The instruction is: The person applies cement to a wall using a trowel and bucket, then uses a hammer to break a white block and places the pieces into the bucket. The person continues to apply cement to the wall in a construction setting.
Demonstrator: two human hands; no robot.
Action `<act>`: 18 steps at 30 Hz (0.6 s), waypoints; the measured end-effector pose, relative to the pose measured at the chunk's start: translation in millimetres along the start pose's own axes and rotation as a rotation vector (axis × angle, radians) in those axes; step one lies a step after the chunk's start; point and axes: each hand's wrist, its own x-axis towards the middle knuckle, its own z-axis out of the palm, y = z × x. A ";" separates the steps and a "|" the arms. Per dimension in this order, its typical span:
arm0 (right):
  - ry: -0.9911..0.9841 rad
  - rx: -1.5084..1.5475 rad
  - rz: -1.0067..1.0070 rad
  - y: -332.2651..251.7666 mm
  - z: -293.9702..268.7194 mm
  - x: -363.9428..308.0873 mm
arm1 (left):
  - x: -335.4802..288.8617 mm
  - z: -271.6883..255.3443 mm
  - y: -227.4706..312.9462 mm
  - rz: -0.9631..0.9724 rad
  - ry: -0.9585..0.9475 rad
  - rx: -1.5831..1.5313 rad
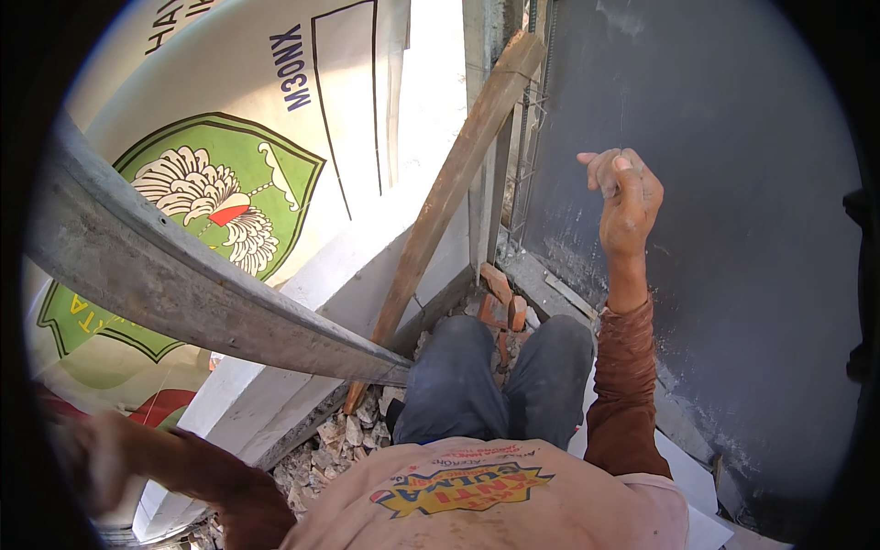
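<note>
My right hand (629,197) is raised in front of a dark grey wall (733,229), apart from it as far as I can see. Its fingers are curled in with the thumb pressed against them; whatever they may hold is hidden or too small to name. At the lower left, my left hand (105,458) is smeared by motion, so its fingers cannot be read. The nearest thing to it is a printed banner (229,82) with a green emblem, hanging behind. A long grey beam (211,284) slants between that hand and my knees.
A wooden plank (449,192) leans diagonally against a concrete post (481,119). Steel reinforcing bars (527,137) stand beside the post. Broken bricks (498,284) lie ahead of my knees, and stone rubble (344,445) covers the ground at left. A pale concrete ledge (238,403) runs under the beam.
</note>
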 end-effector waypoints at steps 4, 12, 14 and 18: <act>0.011 0.043 0.005 1.7 -5.5 5.3 | -158.0 36.5 97.0 -0.058 -0.475 0.203; 0.003 0.054 0.066 7.1 -23.0 4.6 | -278.9 238.6 -47.2 -0.588 -1.198 0.521; -0.007 0.022 0.075 7.0 -21.1 0.9 | -298.3 259.1 -82.1 -0.946 -1.423 0.437; -0.044 -0.023 0.060 5.0 -14.0 -4.0 | -323.8 281.6 -128.9 -1.655 -1.441 -0.018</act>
